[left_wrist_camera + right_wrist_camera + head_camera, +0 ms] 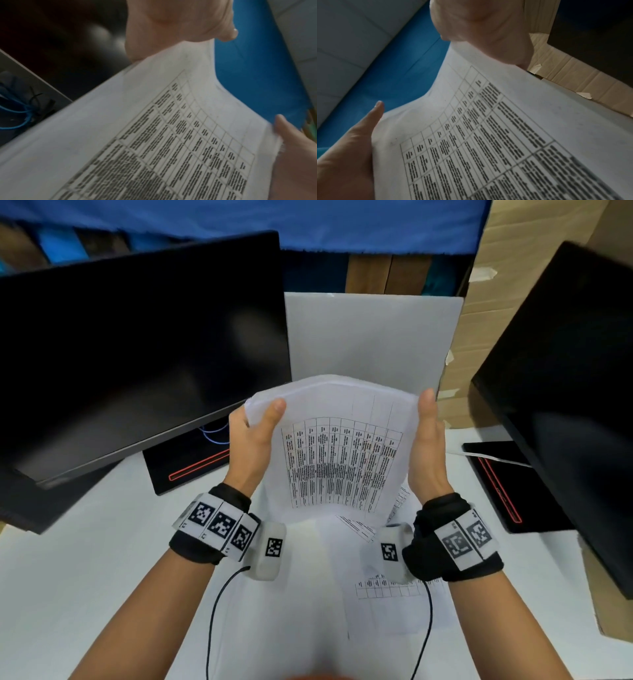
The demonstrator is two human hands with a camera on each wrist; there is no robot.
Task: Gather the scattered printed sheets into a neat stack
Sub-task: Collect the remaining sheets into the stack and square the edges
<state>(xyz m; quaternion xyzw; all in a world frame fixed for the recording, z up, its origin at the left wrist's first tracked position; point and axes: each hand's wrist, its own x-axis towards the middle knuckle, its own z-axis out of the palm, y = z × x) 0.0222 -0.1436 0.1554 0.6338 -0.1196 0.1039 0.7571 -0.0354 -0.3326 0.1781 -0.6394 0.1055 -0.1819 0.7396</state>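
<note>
Overhead, the left hand and right hand hold a bundle of printed sheets upright between them above the white desk, thumbs curled over its side edges; more loose sheets lie flat below. At the left wrist, the thumb presses the bundle's printed face. At the right wrist, likewise, thumb on top, fingers hidden behind.

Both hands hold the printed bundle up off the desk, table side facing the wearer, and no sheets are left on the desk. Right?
Not quite. The left hand and right hand do hold the printed bundle up, table side facing the wearer, but the head view shows more printed sheets lying on the desk below.
</note>
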